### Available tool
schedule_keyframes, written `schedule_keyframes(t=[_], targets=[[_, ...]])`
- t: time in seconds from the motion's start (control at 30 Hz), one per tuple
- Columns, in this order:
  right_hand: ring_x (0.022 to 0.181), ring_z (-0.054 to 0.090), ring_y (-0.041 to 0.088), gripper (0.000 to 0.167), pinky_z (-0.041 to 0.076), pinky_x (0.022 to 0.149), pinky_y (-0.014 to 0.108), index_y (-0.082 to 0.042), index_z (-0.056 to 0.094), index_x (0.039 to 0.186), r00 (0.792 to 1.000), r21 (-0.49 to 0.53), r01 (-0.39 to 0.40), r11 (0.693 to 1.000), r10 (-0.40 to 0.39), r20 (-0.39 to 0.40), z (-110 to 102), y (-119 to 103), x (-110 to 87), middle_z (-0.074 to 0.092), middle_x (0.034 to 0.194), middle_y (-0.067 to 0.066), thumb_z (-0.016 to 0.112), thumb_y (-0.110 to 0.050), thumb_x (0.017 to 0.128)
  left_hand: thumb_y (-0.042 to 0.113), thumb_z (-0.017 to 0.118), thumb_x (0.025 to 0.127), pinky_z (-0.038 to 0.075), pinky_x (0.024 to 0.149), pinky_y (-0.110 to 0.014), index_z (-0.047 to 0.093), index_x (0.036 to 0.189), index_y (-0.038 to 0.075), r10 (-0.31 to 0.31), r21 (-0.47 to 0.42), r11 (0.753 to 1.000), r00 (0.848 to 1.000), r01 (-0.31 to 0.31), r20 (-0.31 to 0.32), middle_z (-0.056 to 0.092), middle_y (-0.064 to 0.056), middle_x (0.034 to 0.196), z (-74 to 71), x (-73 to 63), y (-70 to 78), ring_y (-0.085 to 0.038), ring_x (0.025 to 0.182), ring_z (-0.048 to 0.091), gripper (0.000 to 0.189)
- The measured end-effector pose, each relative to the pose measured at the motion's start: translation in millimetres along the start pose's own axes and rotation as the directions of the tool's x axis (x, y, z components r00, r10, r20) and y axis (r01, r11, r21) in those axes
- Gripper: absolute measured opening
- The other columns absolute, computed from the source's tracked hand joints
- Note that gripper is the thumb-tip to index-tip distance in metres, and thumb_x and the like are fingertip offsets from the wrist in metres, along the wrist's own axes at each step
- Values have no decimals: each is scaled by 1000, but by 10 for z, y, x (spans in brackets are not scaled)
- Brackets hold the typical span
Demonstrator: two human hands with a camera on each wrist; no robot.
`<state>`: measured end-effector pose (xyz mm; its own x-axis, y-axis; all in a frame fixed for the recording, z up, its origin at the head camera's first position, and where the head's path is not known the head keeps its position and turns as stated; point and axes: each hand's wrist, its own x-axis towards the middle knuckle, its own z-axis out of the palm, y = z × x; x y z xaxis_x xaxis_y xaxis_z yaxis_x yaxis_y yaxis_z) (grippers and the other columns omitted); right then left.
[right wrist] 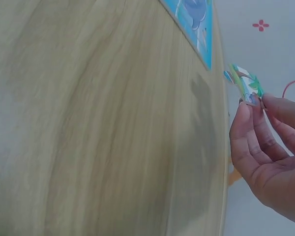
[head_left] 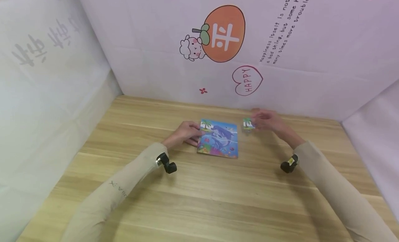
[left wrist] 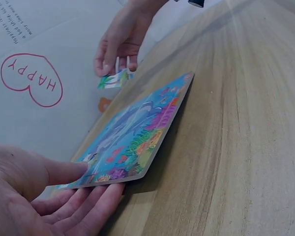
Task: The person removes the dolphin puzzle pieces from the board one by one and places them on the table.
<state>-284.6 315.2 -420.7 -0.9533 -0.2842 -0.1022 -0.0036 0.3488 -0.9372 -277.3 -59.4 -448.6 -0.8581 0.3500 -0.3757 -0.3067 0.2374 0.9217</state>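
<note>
My left hand (head_left: 186,134) grips the left edge of a square dolphin puzzle (head_left: 219,138). In the left wrist view its thumb lies on top and its fingers are under the puzzle (left wrist: 132,132), whose near edge is tilted up off the table. The picture has dolphins, coral and a palm tree. To the right, my right hand (head_left: 266,120) pinches a small puzzle piece (head_left: 248,124) with a green palm printed on it. The right wrist view shows that piece (right wrist: 247,84) between thumb and fingertips, apart from the puzzle.
A wooden table (head_left: 199,197) lies under both hands. Behind it rises a white printed cloth wall (head_left: 156,61), close to the right hand, and another white cloth (head_left: 46,96) stands at the left. A small orange-brown patch (left wrist: 104,104) shows at the table's back edge; I cannot tell what it is.
</note>
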Motion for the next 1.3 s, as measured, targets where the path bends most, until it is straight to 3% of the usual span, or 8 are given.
schedule_keyframes(t=[0.23, 0.47, 0.73, 0.87, 1.0, 1.1, 1.3], targets=[[89, 71, 14, 33, 66, 84, 32, 14, 55, 129, 998, -92, -50, 995, 53, 28, -61, 81, -123, 74, 104, 9, 63, -5, 104, -2, 72, 94, 68, 67, -29, 53, 141, -6, -17, -32, 999, 998, 19, 54, 71, -20, 110, -22, -2, -51, -19, 73, 71, 50], [90, 73, 19, 35, 68, 84, 38, 16, 56, 129, 998, -123, -36, 992, 41, 37, -98, 172, -155, 73, 111, 22, 65, -5, 102, -4, 73, 94, 68, 68, -30, 51, 145, -5, -10, -33, 999, 999, 11, 39, 67, -21, 117, -11, -30, -56, -18, 72, 71, 55], [87, 73, 15, 35, 67, 82, 34, 17, 57, 128, 998, -115, -53, 992, 55, 17, -137, 173, -183, 74, 110, 23, 66, -4, 102, -1, 73, 95, 69, 74, -33, 47, 149, -3, -12, -39, 999, 999, 14, 36, 66, -22, 122, -31, -34, -36, -23, 81, 72, 61], [86, 72, 14, 31, 67, 80, 31, 16, 59, 124, 997, -175, -73, 982, 72, -12, -106, 151, -186, 73, 110, 25, 67, -3, 101, 1, 75, 94, 69, 74, -34, 47, 149, -3, -7, -36, 999, 1000, 8, 28, 67, -25, 126, -43, -27, -37, -24, 85, 73, 62], [83, 70, 14, 26, 65, 74, 28, 9, 66, 118, 994, -327, -102, 940, 84, -70, -70, 163, -180, 74, 105, 21, 69, -11, 101, 2, 75, 94, 69, 75, -33, 47, 149, -2, -2, -34, 999, 1000, 3, 24, 67, -25, 127, -44, -25, -38, -25, 88, 73, 62], [82, 67, 18, 22, 60, 69, 26, 4, 69, 113, 994, -451, -91, 888, 53, -95, -53, 182, -176, 73, 103, 20, 70, -14, 101, 2, 75, 94, 69, 74, -33, 48, 149, -2, 1, -28, 1000, 1000, 0, 20, 66, -24, 127, -42, -31, -34, -25, 89, 73, 61], [94, 65, 28, 11, 53, 77, 29, 0, 74, 104, 995, -565, -44, 824, -12, -96, -29, 218, -154, 73, 101, 16, 72, -9, 97, 1, 75, 94, 69, 74, -34, 49, 148, -2, -2, -27, 1000, 1000, 2, 12, 66, -24, 126, -35, -29, -34, -25, 89, 73, 60]])
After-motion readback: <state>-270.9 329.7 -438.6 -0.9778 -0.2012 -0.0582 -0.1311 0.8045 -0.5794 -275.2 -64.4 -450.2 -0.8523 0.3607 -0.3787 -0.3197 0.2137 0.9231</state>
